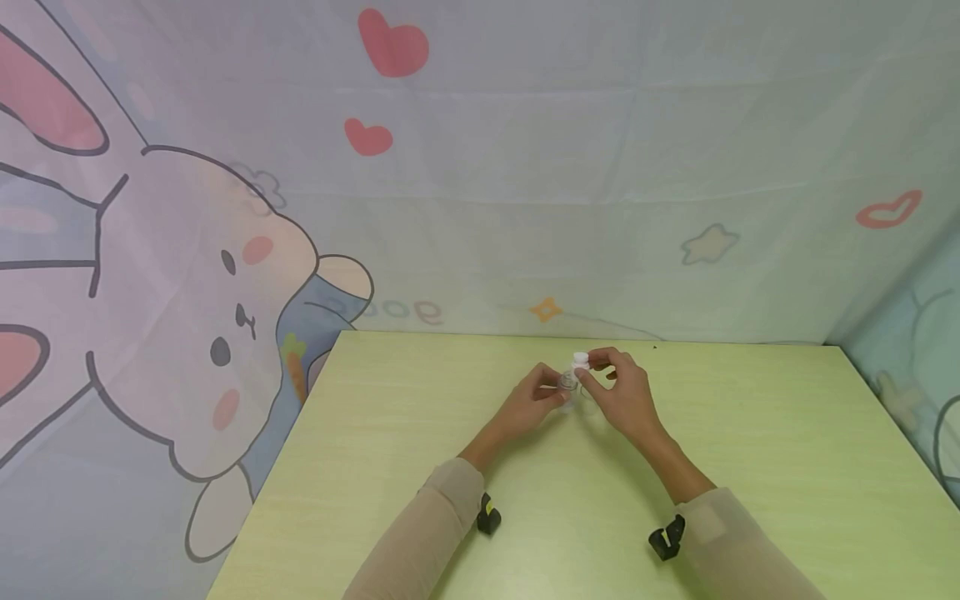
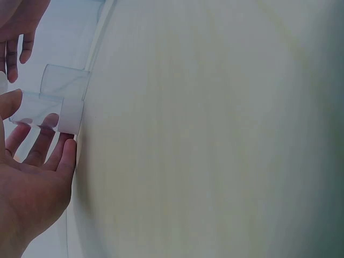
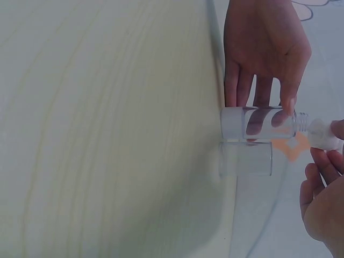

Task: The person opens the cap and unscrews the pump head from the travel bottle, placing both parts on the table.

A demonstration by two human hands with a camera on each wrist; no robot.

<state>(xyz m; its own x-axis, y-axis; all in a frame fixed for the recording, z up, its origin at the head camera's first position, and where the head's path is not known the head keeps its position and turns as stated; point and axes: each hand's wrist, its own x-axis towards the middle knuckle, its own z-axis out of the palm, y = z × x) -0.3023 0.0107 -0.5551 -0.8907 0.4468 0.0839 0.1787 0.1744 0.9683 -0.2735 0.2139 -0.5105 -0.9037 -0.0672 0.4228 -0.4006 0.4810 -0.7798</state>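
Note:
Near the back middle of the table, my left hand [image 1: 528,402] grips a clear bottle [image 3: 269,122] with a threaded neck and a whitish base. The bottle stands upright on the table, its mouth uncovered. Between thumb and fingers my right hand [image 1: 626,396] pinches a small white cap [image 1: 581,360], held close by the bottle's neck and a little to its right. Whether cap and neck touch, I cannot tell. Beside the bottle stands a shorter clear plastic cup-like cover [image 3: 247,158], also visible behind the bottle in the left wrist view.
The pale yellow-green table [image 1: 420,400] ends at a cloth backdrop [image 1: 510,167] printed with a rabbit and hearts, just behind the hands. Black wrist mounts [image 1: 489,515] stick out at both sleeves. A tiny dark speck [image 1: 655,347] lies near the back edge.

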